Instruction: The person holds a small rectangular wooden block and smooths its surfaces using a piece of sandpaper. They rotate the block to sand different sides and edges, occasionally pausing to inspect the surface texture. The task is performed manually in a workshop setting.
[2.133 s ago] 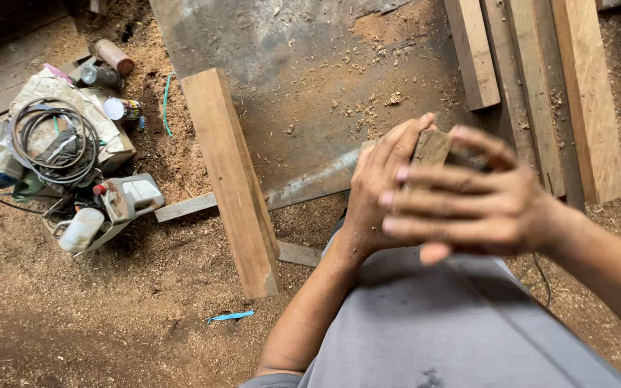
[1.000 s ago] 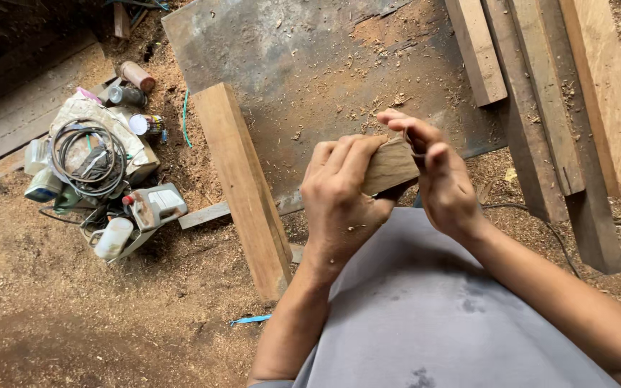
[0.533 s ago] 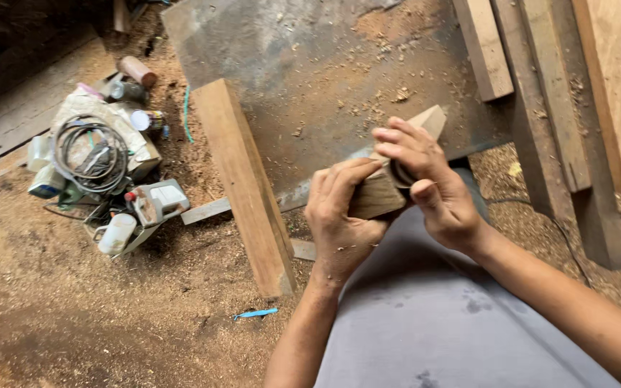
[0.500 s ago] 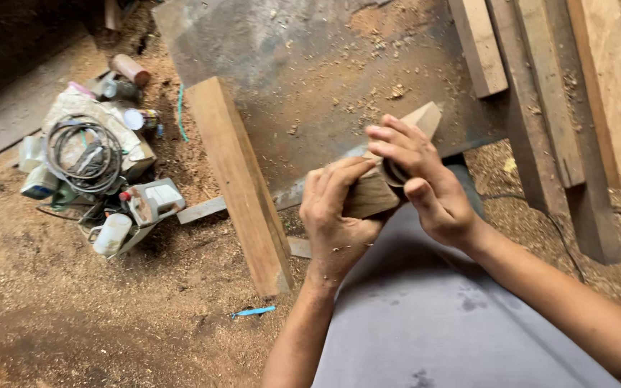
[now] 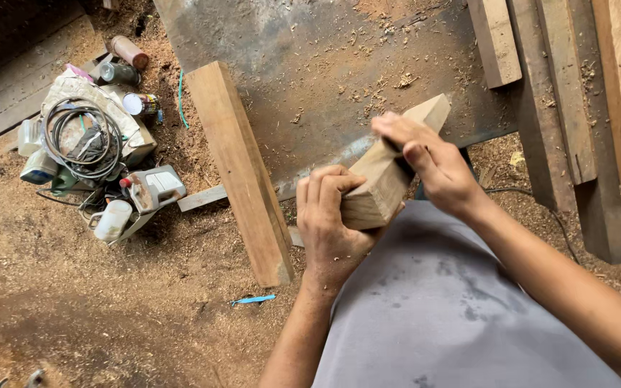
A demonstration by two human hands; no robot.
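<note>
My left hand (image 5: 330,219) grips the near end of a short pale wooden block (image 5: 389,172), fingers wrapped over its top. The block tilts up and away to the right. My right hand (image 5: 429,165) rests on the block's upper face near the middle, fingers curled, with something small and dark under the fingertips that I cannot make out. Both hands are above my lap in grey cloth (image 5: 454,316).
A long wooden beam (image 5: 238,169) lies on the sawdust floor to the left. Beyond it are a coil of cable (image 5: 84,133), cans (image 5: 127,52) and a power tool (image 5: 149,190). A dark metal sheet (image 5: 303,50) lies ahead; planks (image 5: 569,108) lie at right. A blue pen (image 5: 253,299) lies near.
The block has been turned from lying across between my hands to pointing up and away. My left hand moved to its near end; my right hand shifted onto its upper face.
</note>
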